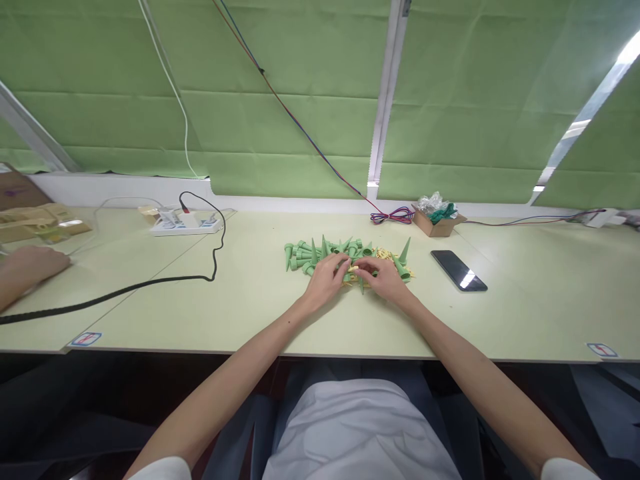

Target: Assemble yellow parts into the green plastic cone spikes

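Both of my hands meet over a heap of hollow green plastic spikes (303, 254) in the middle of the table. My left hand (324, 283) is closed in a pinch, its fingertips close to those of the other hand; what they hold is too small to make out. Thumb and fingers of my right hand (386, 280) pinch a small pale yellow piece (354, 268). Small yellow pieces (384, 253) lie piled among the spikes, mostly behind and beside my right hand. One green spike (405, 251) stands point up at the heap's right end.
A black phone (459, 270) lies to the right. Behind it are a small cardboard box (434, 225) with crumpled wrapping and a bundle of wires (393, 215). On the left, a black cable (150, 284) runs from a power strip (187, 227); another person's hand (35, 267) rests there.
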### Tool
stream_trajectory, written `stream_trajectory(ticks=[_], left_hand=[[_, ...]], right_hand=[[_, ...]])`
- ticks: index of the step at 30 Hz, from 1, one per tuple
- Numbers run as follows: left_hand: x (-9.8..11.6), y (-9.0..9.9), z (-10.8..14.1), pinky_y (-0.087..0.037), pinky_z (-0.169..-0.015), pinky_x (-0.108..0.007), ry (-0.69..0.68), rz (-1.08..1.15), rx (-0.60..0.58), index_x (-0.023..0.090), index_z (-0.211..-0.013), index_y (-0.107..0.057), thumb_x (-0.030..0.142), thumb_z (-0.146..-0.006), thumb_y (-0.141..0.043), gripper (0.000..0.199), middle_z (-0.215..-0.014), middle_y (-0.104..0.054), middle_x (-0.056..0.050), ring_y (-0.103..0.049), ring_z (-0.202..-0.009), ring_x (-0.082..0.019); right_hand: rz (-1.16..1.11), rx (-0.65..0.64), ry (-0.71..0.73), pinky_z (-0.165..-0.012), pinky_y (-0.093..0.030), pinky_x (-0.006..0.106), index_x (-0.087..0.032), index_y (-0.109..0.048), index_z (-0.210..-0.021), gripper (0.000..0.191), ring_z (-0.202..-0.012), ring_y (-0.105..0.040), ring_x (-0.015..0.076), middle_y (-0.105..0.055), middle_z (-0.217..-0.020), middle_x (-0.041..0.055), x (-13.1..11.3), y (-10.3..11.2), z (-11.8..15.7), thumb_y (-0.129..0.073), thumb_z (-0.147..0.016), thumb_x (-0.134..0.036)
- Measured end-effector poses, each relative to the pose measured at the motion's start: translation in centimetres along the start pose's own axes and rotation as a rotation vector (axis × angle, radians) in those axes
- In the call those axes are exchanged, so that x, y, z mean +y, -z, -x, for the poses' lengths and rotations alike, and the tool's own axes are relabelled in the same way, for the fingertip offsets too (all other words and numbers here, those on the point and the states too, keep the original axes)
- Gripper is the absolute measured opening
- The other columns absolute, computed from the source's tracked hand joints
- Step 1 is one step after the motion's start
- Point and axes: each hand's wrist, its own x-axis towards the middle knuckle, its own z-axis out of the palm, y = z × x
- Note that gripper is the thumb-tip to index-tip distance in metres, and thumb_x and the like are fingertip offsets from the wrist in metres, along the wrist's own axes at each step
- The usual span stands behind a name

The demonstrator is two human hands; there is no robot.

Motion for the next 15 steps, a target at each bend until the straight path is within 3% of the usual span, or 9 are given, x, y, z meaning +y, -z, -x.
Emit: stream_trajectory(ticks=[15], left_hand=[[-0.17,-0.18,-0.05,-0.046,-0.072,-0.027,0.005,0.023,0.0,0.018,-0.096,-0.065,0.032,-0.099,-0.044,0.026,-0.094,-0.067,-0.006,-0.06,-0.084,-0.017]], right_hand=[[-0.023,-0.031,-0.009,-0.068,-0.049,0.03,-0.018,-0.071,-0.094,0.017,-0.071,-0.063,0.0172,-0.071,-0.081,0.0045,0.02,0.02,-0.05,-0.061,-0.088,-0.031]])
